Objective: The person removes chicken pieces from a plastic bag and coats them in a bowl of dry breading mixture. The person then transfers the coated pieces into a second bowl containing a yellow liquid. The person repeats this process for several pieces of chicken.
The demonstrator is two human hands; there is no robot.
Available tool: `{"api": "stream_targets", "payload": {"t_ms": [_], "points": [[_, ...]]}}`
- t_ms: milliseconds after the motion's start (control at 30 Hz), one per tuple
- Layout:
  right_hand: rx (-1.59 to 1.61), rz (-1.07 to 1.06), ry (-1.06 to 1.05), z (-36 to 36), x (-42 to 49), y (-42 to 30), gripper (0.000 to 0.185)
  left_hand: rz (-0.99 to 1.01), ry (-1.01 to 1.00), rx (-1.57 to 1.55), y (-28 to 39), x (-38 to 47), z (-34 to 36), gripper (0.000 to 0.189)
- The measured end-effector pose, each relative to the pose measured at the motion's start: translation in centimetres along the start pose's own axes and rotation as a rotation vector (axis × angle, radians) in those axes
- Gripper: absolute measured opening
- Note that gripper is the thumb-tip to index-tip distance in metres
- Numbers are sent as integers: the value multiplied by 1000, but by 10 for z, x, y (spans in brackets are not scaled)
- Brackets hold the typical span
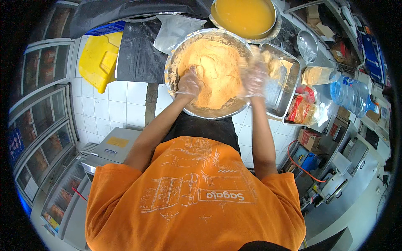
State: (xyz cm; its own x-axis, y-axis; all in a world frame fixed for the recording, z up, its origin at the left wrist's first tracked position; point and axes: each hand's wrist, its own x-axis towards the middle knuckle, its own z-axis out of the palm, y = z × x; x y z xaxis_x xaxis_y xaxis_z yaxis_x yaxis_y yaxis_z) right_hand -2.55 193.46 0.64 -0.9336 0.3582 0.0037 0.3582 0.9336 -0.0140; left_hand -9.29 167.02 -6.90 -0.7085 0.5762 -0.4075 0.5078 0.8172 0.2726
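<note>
A large round metal bowl (220, 116) holds orange-tinted flour or breading powder (216, 69). My left hand (189, 83), in a clear plastic glove, reaches into the powder at the bowl's left side; its fingertips are partly sunk in it, so a grip cannot be made out. Over the bowl's right rim is my right hand (254, 80), gloved too and blurred by motion; whether it holds anything is unclear. Just right of it lies a rectangular metal tray (294, 84) with pale, coated pieces (276, 66) at its far end.
Beyond the bowl stands a basin of cloudy yellow-orange liquid (245, 15). At the right are a metal scoop (307, 45), a red and clear plastic bag (303, 108) and a large blue water bottle (350, 94). A yellow plastic bin or lid (99, 59) is at the left.
</note>
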Motion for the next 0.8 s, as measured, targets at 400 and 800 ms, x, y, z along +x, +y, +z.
{"api": "stream_targets", "payload": {"t_ms": [400, 800], "points": [[989, 96, -209, 30, 5, -106, 49, -311, -12, -948, -10, -2, -28, 64], [860, -134, -285, 23, -42, -67, 45, 62, 75, -735, 70, -24, -97, 69]]}}
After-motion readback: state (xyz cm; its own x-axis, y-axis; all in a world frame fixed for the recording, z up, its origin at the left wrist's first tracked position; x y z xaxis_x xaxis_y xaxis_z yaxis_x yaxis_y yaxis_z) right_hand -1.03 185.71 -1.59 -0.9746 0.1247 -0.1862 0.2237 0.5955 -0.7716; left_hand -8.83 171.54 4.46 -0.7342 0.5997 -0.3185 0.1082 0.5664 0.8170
